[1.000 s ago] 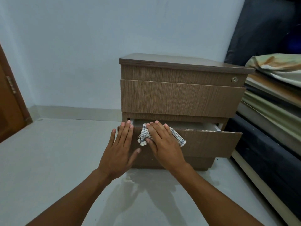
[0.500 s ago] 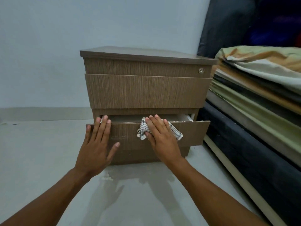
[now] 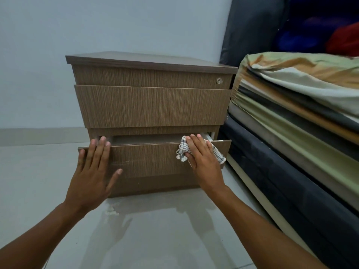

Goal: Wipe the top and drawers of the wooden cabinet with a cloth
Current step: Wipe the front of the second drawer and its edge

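Bottom drawer (image 3: 151, 160) of the wooden cabinet (image 3: 151, 105): found pulled partly out. Only a narrow shadowed strip of its inside is seen above the front panel, with a pale inner side wall (image 3: 209, 135) showing at the right end. Contents cannot be told. The two upper drawer fronts are seen flush and closed; a small round lock (image 3: 219, 80) is set at the right of the topmost one.

Cloth (image 3: 181, 151): small, white with a dark check, bunched. It is pressed against the upper right part of the bottom drawer's front, with its ends seen either side of the right hand (image 3: 204, 164). That hand is laid flat over it, fingers straight and together, tips at the drawer's top edge.

Left hand (image 3: 93, 171): laid flat on the left part of the same drawer front, fingers straight, thumb spread out, fingertips reaching over the top edge. Nothing is held.

Cabinet finish: brown, vertical grain, darker top slab (image 3: 147, 60). A faint pale smear is noted on the bottom drawer front between the hands.

Bedding (image 3: 291, 113) is stacked just right of the cabinet.
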